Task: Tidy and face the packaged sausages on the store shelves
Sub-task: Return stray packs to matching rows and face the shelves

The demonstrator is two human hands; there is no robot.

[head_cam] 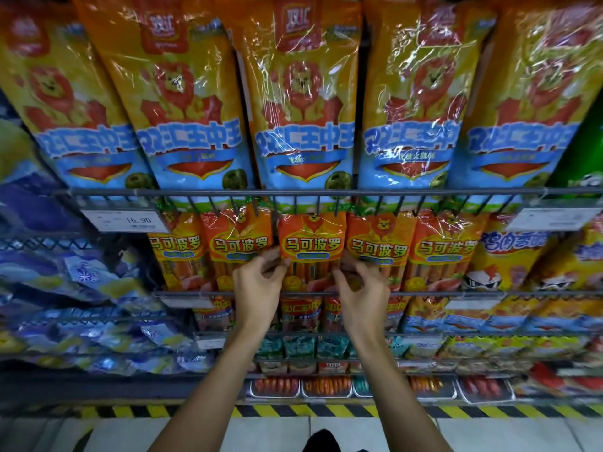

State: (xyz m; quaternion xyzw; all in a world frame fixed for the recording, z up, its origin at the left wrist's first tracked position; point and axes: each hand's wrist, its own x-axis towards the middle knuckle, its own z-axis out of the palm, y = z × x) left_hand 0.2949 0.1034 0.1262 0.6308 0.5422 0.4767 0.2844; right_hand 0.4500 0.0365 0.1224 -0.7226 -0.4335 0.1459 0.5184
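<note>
— Five orange sausage packs hang in your row; which one do you hold?
— You pinch the middle orange pack (311,246), glossy, yellow-lettered, sausages showing below.
— Room to shift it?
— Little: neighbour packs (378,247) touch both sides, wire rail (456,293) crosses its foot.
— Your hands?
— Your left hand (257,288) pinches its left edge, your right hand (360,290) its right, low on the pack.

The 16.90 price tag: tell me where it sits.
In the head view the 16.90 price tag hangs at the left on the wire rail under the big orange packs, up-left of the left hand.
</note>
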